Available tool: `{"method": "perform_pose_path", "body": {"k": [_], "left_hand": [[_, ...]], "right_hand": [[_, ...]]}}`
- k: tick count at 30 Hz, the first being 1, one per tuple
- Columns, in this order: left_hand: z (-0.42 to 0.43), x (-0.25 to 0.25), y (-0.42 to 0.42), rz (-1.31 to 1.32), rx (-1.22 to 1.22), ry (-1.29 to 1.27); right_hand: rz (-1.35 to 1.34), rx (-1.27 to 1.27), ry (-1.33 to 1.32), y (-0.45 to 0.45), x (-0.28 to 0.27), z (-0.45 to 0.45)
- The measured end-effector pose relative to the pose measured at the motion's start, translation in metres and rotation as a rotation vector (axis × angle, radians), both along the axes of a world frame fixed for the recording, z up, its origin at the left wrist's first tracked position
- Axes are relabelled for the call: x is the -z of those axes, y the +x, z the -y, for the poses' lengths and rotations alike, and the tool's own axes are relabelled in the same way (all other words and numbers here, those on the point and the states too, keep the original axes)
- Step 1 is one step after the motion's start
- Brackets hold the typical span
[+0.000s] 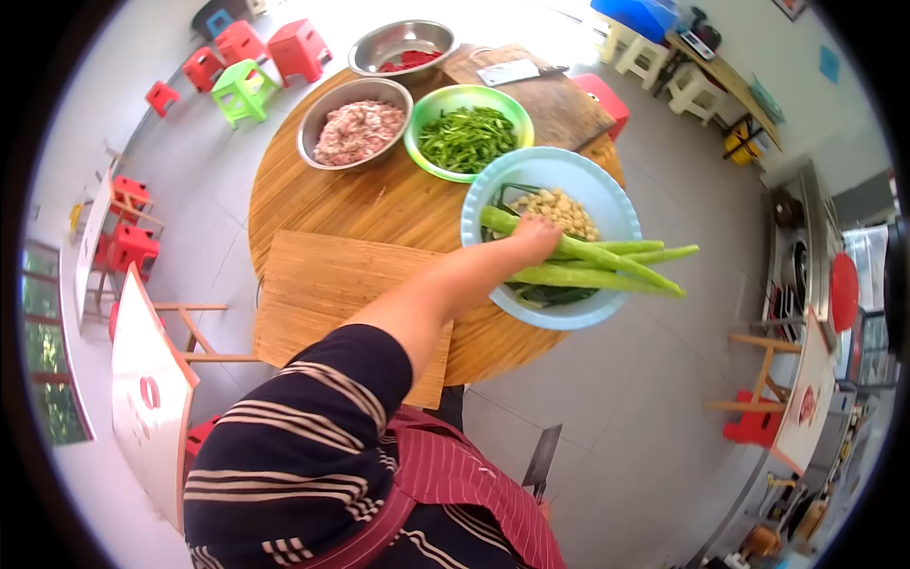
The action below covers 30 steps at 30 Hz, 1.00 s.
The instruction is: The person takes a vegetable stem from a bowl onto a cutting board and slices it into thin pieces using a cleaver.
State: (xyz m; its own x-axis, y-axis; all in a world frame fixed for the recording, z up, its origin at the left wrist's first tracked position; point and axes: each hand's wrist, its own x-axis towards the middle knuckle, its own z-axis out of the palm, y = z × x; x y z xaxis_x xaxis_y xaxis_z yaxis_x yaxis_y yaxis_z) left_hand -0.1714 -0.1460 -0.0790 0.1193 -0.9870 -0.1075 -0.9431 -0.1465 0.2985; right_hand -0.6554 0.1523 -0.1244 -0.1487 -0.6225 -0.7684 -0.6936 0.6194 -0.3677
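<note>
My left hand (pixel 538 237) reaches across into a light blue basin (pixel 621 204) and is closed around long green peppers (pixel 592 277). Their ends stick out over the basin's right rim. Peeled garlic cloves (pixel 559 209) lie in the basin beside my hand, with dark green leafy stalks partly hidden under the peppers. Low by the apron (pixel 464 484), my right hand (pixel 545 510) is mostly hidden. It grips the handle of a cleaver (pixel 543 455), whose blade points up over the floor.
On the round wooden table (pixel 322 204) are a cutting board (pixel 332 294), a bowl of minced meat (pixel 358 131), a green basin of chopped green vegetables (pixel 474 137) and a steel bowl with red pieces (pixel 403 47). Another cleaver (pixel 507 72) rests on a thick board (pixel 559 109). Stools stand around.
</note>
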Motion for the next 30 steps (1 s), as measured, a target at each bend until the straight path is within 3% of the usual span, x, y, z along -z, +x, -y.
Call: {"method": "perform_pose_path", "body": {"k": [2, 6, 8, 9, 11, 14, 18, 21, 22, 25, 27, 30], "left_hand": [[-0.012, -0.01, 0.034, 0.053, -0.017, 0.08], [-0.029, -0.033, 0.047, -0.063, 0.025, 0.009], [-0.049, -0.063, 0.048, -0.038, 0.071, -0.171], [-0.065, -0.078, 0.052, -0.04, 0.063, -0.166], [-0.106, -0.102, 0.068, -0.011, 0.083, -0.269], [-0.195, -0.109, 0.101, 0.028, 0.083, -0.216], [-0.326, -0.044, 0.147, 0.081, 0.031, 0.035], [-0.375, -0.009, 0.169, 0.092, 0.034, 0.165], [-0.384, -0.001, 0.175, 0.09, 0.042, 0.26], [-0.389, 0.015, 0.201, -0.056, 0.157, 0.181], [-0.359, 0.007, 0.239, -0.272, -0.025, 0.114], [-0.297, -0.031, 0.317, -0.006, -0.38, -0.323]], "right_hand": [[0.021, -0.011, -0.048, -0.04, 0.076, -0.025], [-0.101, -0.205, 0.006, -0.019, 0.067, -0.028], [0.024, 0.117, -0.037, -0.031, 0.084, -0.037], [0.022, 0.109, -0.031, -0.031, 0.082, -0.035], [0.037, 0.223, -0.129, -0.033, 0.072, -0.028], [0.018, 0.225, -0.219, -0.009, 0.025, -0.009], [-0.001, 0.251, -0.349, 0.07, -0.048, 0.005], [-0.187, 0.278, -0.438, 0.106, -0.071, 0.001], [-0.178, 0.324, -0.513, 0.117, -0.073, 0.002], [-0.161, 0.33, -0.597, 0.166, -0.094, -0.002], [-0.15, 0.289, -0.599, 0.199, -0.109, -0.004], [-0.073, 0.255, -0.66, 0.238, -0.121, -0.017]]}}
